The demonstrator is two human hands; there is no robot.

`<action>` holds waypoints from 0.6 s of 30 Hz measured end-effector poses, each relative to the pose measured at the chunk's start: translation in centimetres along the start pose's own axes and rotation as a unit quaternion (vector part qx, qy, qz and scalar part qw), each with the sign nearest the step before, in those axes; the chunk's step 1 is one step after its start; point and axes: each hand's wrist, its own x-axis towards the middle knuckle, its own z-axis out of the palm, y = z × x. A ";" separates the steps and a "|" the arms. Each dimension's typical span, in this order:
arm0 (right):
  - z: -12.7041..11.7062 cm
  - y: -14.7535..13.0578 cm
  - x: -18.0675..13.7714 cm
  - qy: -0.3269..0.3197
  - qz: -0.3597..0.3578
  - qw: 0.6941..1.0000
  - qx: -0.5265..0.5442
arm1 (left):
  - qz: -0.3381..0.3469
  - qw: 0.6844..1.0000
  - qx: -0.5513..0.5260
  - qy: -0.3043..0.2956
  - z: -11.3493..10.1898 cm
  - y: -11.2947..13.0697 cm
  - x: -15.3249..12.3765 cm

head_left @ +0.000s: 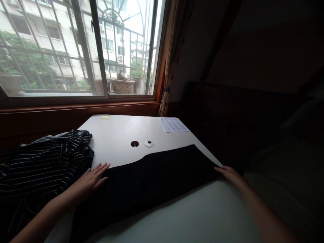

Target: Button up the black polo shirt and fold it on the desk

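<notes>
A pair of black trousers (157, 179), folded lengthwise, lies stretched slantwise over the white table (116, 135). My left hand (97, 173) rests on the left part of the trousers with its fingers spread and holds nothing. At the right end, near the table's edge, my right hand (226, 171) pinches a corner of the cloth between closed fingers. The lower left end of the trousers runs out of sight at the bottom of the view.
A heap of clothes with a black and white striped garment (48, 162) lies on the left. Farther back are a yellow sticky note (105, 117), printed sheets (174, 125), a cable hole (135, 144) and a round white cover (149, 144). A barred window (121, 50) stands behind.
</notes>
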 end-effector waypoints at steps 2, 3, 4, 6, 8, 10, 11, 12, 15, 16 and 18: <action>-0.6 -1.6 -0.9 0.004 -0.004 0.999 0.041 | 0.027 0.997 -0.041 0.061 0.7 -2.1 -1.3; -0.7 -2.5 -1.2 0.009 -0.009 0.998 0.058 | 0.044 0.993 -0.062 0.086 0.9 -2.8 -1.9; -0.7 -3.5 -1.4 0.016 -0.016 0.997 0.073 | 0.059 0.989 -0.082 0.109 1.1 -3.1 -2.3; -0.6 -6.1 -1.6 0.031 -0.037 0.994 0.094 | 0.072 0.980 -0.118 0.146 1.1 -3.1 -2.9; -0.2 -9.7 -1.9 0.050 -0.068 0.991 0.102 | 0.069 0.972 -0.145 0.171 0.9 -2.4 -3.2; 0.6 -14.4 -3.1 0.064 -0.113 0.986 0.104 | 0.064 0.969 -0.160 0.179 0.6 -1.8 -3.2; 1.1 -17.1 -4.4 0.070 -0.142 0.982 0.104 | 0.064 0.968 -0.163 0.179 0.5 -1.6 -3.2; 1.6 -19.9 -6.2 0.075 -0.188 0.974 0.099 | 0.062 0.968 -0.163 0.180 0.5 -1.5 -3.2; 3.8 -27.6 -14.8 0.067 -0.414 0.906 0.056 | 0.058 0.967 -0.154 0.195 0.5 -1.5 -3.3; 4.6 -29.5 -18.2 0.036 -0.458 0.886 0.059 | 0.058 0.967 -0.152 0.198 0.5 -1.5 -3.4; 6.3 -31.7 -24.7 -0.070 -0.543 0.836 0.045 | 0.058 0.966 -0.150 0.201 0.5 -1.6 -3.5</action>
